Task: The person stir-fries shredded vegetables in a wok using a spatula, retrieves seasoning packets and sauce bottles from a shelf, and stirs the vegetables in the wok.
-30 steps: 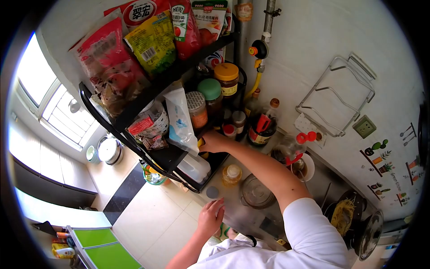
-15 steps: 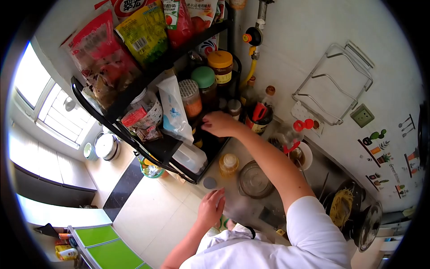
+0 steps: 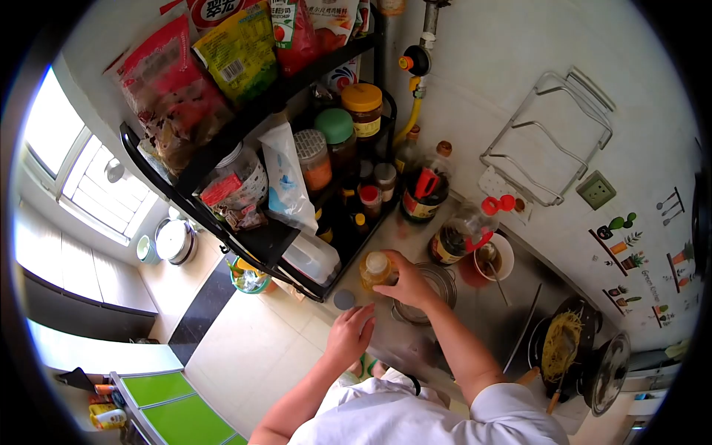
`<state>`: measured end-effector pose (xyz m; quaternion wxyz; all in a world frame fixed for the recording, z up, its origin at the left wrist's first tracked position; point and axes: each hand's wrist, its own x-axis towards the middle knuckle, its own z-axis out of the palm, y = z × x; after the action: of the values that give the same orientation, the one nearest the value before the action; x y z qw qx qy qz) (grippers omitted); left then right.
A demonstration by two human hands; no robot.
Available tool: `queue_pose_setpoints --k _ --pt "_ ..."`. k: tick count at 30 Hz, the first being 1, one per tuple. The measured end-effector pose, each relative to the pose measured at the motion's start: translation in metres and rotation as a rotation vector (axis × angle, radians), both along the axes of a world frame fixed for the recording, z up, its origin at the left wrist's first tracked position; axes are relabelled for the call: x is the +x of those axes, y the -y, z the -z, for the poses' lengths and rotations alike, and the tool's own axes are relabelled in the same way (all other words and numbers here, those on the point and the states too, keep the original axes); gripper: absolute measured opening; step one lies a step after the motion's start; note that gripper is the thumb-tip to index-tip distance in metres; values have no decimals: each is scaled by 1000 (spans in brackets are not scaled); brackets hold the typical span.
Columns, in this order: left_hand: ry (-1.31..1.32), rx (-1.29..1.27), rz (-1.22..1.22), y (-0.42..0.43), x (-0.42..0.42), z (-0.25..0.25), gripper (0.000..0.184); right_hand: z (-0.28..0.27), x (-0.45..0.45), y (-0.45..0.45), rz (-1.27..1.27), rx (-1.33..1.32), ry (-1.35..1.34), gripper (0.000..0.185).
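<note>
My right hand (image 3: 408,280) is closed around a small glass jar (image 3: 368,275) with a pale top and yellowish contents, standing on the metal counter. My left hand (image 3: 350,335) is by the counter's edge, its fingers loosely extended and nothing visible in them. Just beyond its fingertips lies a round grey lid (image 3: 344,299). A clear glass lid or dish (image 3: 437,285) is partly covered by my right hand and forearm. Behind the jar, a red-capped spice jar (image 3: 370,199) stands on the lower shelf of the black rack.
The black rack (image 3: 256,122) holds bags and jars on the left. Dark sauce bottles (image 3: 429,185) stand by the wall, near a white bowl (image 3: 504,256) with sauce and a spoon. At right are a pan of yellow strands (image 3: 561,345) and a glass pot lid (image 3: 610,373).
My right hand has drawn back from the lower shelf toward me and taken hold of the small jar. The red-capped jar and sauce bowl are now uncovered. My left hand has barely moved.
</note>
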<state>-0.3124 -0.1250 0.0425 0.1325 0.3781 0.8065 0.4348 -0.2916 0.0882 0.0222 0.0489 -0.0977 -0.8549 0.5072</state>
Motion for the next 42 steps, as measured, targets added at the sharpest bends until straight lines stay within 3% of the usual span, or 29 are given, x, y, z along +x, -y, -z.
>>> queue_pose_setpoints --k 8,12,21,25,27,36,40,42 --pt "-24 5 -30 16 4 4 31 11 5 11 162 -106 -203 71" --pt "-13 1 -76 22 4 7 31 -31 -1 7 194 -79 -254 75" --pt "-15 9 -116 25 7 8 28 -29 -76 18 270 -265 -351 67" --pt "25 -26 -126 31 11 14 28 -16 -103 24 239 -202 -342 64" --pt "25 -29 -140 34 13 16 28 4 -117 22 254 56 -412 62" --pt "76 -66 -178 42 14 25 28 25 -125 22 247 117 -319 60" --pt "88 -98 -176 49 12 33 31 29 -88 27 271 92 -336 58" --pt "63 -149 -230 52 11 41 42 50 -51 31 212 11 -122 61"
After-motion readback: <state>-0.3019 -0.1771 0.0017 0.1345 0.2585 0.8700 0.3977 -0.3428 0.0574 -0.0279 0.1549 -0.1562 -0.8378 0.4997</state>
